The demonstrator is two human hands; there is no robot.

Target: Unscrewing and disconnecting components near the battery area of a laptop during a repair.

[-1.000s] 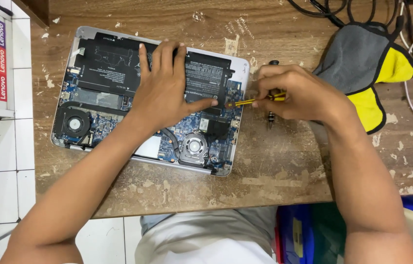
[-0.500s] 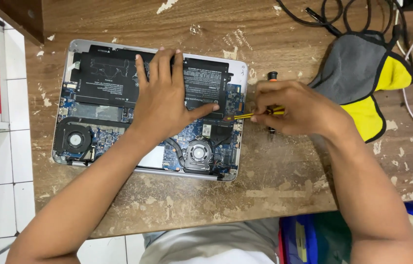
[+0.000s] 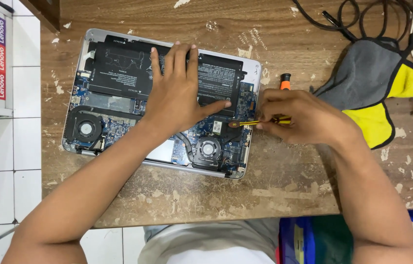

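Fingers of my right hand (image 3: 304, 120) pinch a yellow screwdriver (image 3: 260, 121), tip on the laptop's (image 3: 167, 105) board, centre frame. My left hand (image 3: 179, 93) lies flat, spread on the battery (image 3: 118, 68). Judged: unscrewing underway; next needs steady downward pressure.

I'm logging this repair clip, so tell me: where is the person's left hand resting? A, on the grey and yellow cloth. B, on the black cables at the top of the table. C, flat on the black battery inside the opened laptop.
C: the left hand lies palm down, fingers spread, on the black battery of the opened laptop.
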